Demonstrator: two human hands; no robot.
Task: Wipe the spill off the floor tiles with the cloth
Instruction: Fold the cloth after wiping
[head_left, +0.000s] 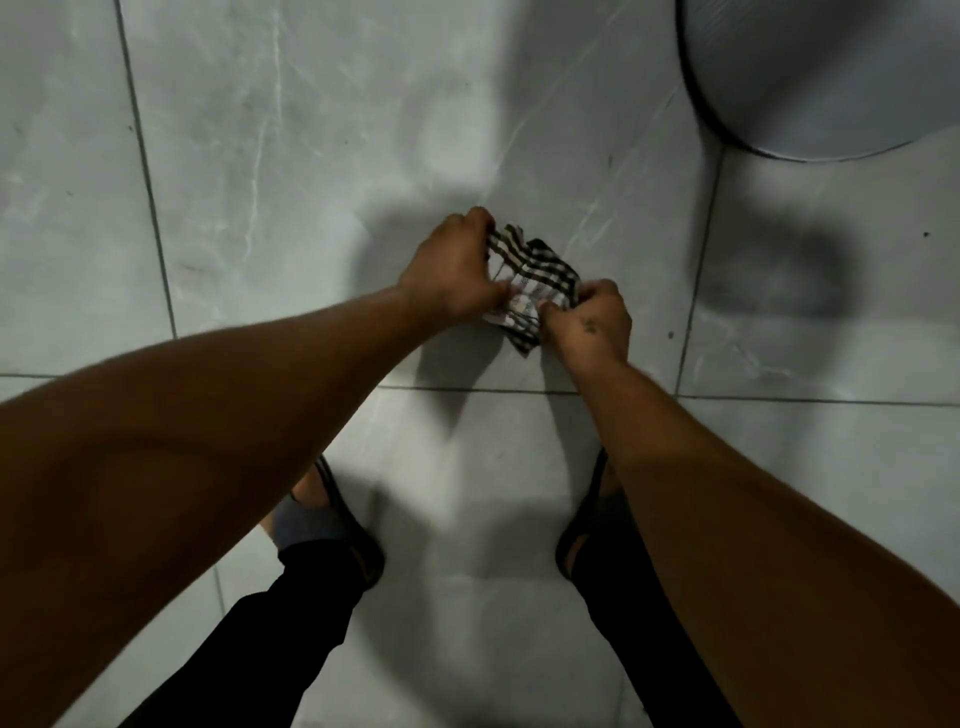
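A black-and-white checked cloth (535, 275) is bunched up between both hands above the grey marble-look floor tiles (311, 182). My left hand (452, 270) grips its left side with fingers curled over the top edge. My right hand (589, 322) pinches its lower right part. A faint pale patch (452, 130), perhaps a wet sheen, shows on the tile beyond the cloth; I cannot tell whether it is the spill.
A round ribbed grey container (831, 78) stands at the top right. My two feet in dark sandals (337, 525) (587, 525) rest on the near tile. Dark grout lines cross the floor. Shadows fall under the hands.
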